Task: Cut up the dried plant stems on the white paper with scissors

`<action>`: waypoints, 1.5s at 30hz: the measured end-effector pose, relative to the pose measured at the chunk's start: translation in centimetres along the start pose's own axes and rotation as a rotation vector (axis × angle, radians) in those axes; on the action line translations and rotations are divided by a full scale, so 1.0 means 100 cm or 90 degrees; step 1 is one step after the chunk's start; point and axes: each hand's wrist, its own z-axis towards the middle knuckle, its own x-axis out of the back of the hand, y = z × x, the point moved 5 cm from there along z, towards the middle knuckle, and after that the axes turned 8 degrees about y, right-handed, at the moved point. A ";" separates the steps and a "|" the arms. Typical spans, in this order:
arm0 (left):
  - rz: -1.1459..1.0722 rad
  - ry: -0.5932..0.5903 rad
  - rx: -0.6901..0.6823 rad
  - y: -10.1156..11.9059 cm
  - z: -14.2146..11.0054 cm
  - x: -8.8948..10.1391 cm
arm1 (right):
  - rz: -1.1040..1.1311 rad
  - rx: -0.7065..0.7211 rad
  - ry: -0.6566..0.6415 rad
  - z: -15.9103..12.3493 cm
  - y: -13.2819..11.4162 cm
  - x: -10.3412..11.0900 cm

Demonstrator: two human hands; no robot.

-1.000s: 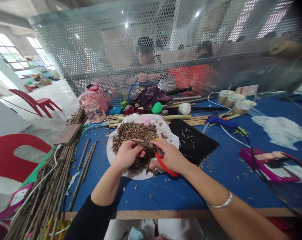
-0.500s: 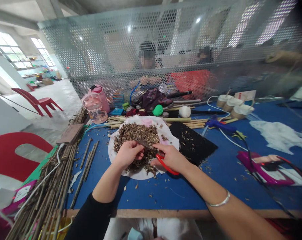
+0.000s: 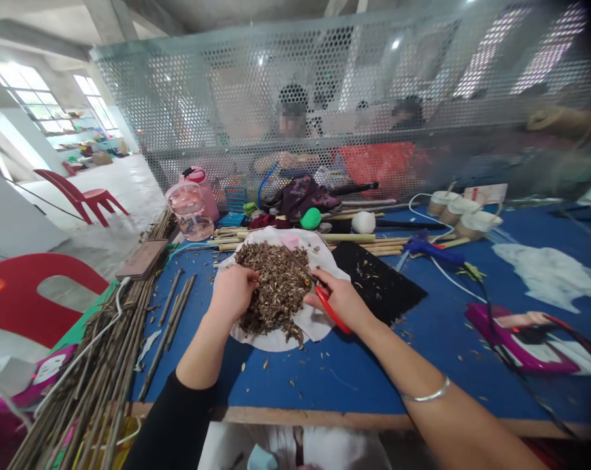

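My right hand (image 3: 343, 299) grips a pair of scissors (image 3: 330, 309) by the red handles, its blades pointing up and left over a heap of dry brown plant bits (image 3: 278, 277). The heap lies on a round white cloth (image 3: 319, 323). At the heap's left edge is my left hand (image 3: 232, 292), its fingers curled together against the plant bits; what they hold, if anything, is hidden. Beside the cloth, a black sheet (image 3: 386, 281) has scattered bits on it.
Long brown sticks (image 3: 113, 352) lie along the left edge, a phone (image 3: 141, 259) on them. A blue glue gun (image 3: 432, 250), a purple device (image 3: 520, 339) and white cloth (image 3: 544, 261) lie to the right. Behind stands a perforated metal screen (image 3: 217, 104), with people beyond.
My left hand has moved left and down, away from the scissors, to the heap's left edge. The scissors have shifted slightly right, their blades now clear of my left hand.
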 end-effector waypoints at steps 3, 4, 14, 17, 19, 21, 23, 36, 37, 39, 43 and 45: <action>0.047 -0.057 0.019 0.003 0.002 -0.006 | -0.003 0.001 -0.011 -0.001 -0.003 0.000; 0.058 -0.062 0.025 0.003 0.003 -0.007 | 0.000 0.000 -0.015 -0.001 -0.004 0.000; 0.066 -0.055 0.013 0.010 0.006 -0.008 | -0.016 -0.016 -0.040 -0.001 -0.007 -0.002; 0.051 -0.058 0.018 0.010 0.007 -0.013 | -0.026 -0.015 -0.045 -0.001 -0.007 -0.003; 0.029 -0.047 0.025 0.008 0.007 -0.016 | -0.039 -0.008 -0.044 -0.002 -0.007 -0.003; 0.009 -0.041 0.035 0.005 0.007 -0.020 | -0.051 -0.002 -0.049 -0.002 -0.007 -0.005; -0.003 -0.037 0.044 0.002 0.007 -0.022 | -0.059 -0.001 -0.057 -0.002 -0.007 -0.007; -0.126 0.084 0.085 -0.004 0.009 -0.007 | -0.075 -0.005 -0.042 -0.002 -0.006 -0.008; -0.109 0.082 0.080 -0.006 0.009 -0.006 | -0.074 -0.006 -0.038 -0.002 -0.006 -0.007; -0.063 0.071 0.056 -0.007 0.007 -0.003 | -0.071 -0.011 -0.024 -0.001 -0.005 -0.004; 0.022 -0.004 0.005 -0.005 0.003 -0.004 | -0.062 -0.023 0.019 0.000 -0.001 0.003; 0.049 -0.021 -0.011 -0.004 0.002 -0.007 | -0.056 -0.030 0.024 0.000 0.001 0.004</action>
